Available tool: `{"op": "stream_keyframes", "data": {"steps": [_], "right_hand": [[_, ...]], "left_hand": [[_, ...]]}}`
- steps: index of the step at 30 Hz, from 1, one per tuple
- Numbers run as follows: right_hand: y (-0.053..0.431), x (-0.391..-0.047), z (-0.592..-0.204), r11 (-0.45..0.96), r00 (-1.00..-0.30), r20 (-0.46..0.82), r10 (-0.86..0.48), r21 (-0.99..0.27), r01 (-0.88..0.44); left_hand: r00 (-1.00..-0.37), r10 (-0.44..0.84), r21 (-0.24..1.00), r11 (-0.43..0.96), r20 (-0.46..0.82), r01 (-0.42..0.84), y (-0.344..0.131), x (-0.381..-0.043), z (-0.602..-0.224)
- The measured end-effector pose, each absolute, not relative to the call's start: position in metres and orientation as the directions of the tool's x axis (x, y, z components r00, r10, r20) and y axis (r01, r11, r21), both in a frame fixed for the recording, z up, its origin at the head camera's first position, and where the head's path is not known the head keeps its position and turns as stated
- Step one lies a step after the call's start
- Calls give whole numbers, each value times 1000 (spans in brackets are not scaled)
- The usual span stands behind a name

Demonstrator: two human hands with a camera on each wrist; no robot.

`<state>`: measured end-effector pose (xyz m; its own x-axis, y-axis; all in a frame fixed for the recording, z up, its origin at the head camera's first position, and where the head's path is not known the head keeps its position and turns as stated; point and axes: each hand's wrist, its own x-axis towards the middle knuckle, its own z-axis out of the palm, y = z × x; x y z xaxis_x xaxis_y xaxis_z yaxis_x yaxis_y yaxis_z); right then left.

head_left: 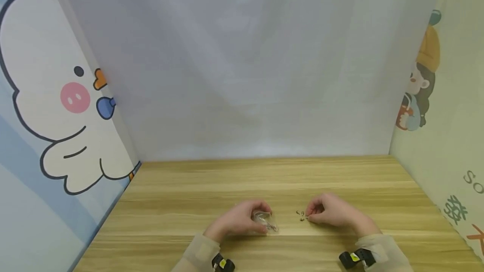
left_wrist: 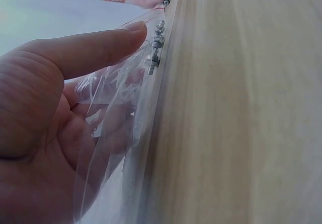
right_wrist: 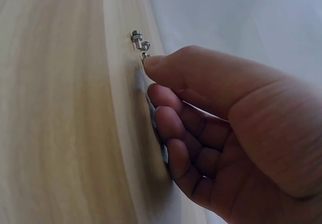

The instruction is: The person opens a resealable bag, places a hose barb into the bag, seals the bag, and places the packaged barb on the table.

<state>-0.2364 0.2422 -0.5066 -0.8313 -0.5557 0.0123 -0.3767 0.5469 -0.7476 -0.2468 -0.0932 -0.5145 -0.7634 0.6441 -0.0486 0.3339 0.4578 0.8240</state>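
Pale sleeves (head_left: pixel 387 255) and black wrist-worn devices (head_left: pixel 223 262) are closest, at the bottom edge. From where I stand: person working at a wood-grain table (head_left: pixel 189 184), both hands low over it. Left hand (head_left: pixel 240 221) holds a clear plastic bag (left_wrist: pixel 113 90), thumb across the front, other fingers behind. Red line along one edge of the bag; several small silvery metal pieces (left_wrist: pixel 157 43) show through the plastic. Right hand (head_left: pixel 330 213) narrowed, thumb and index pinching a tiny metal fitting (head_left: pixel 307 216), mostly hidden by the fingertips; other fingers curled in. Loose fittings (head_left: pixel 301 219) lie on the table between the hands, just beside the right fingertips, apart from the bag. Grey-white backdrop (head_left: pixel 245 62) behind; white cartoon figure (head_left: pixel 49 74) on left panel, cartoon child (head_left: pixel 417 79) in orange hat on right.
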Motion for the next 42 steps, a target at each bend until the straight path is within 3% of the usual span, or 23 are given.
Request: {"op": "stream_keyframes", "data": {"steps": [12,42], "right_hand": [[238,-235,-503,572,-842,40,-538,-716,-400],[191,-219,-489,470,-821,127,-557,-767,-437]], "left_hand": [[-765,643,813,468,-45,345,-93,-247,-516],[-764,644,813,467,-44,347,-93,-247,-514]]}}
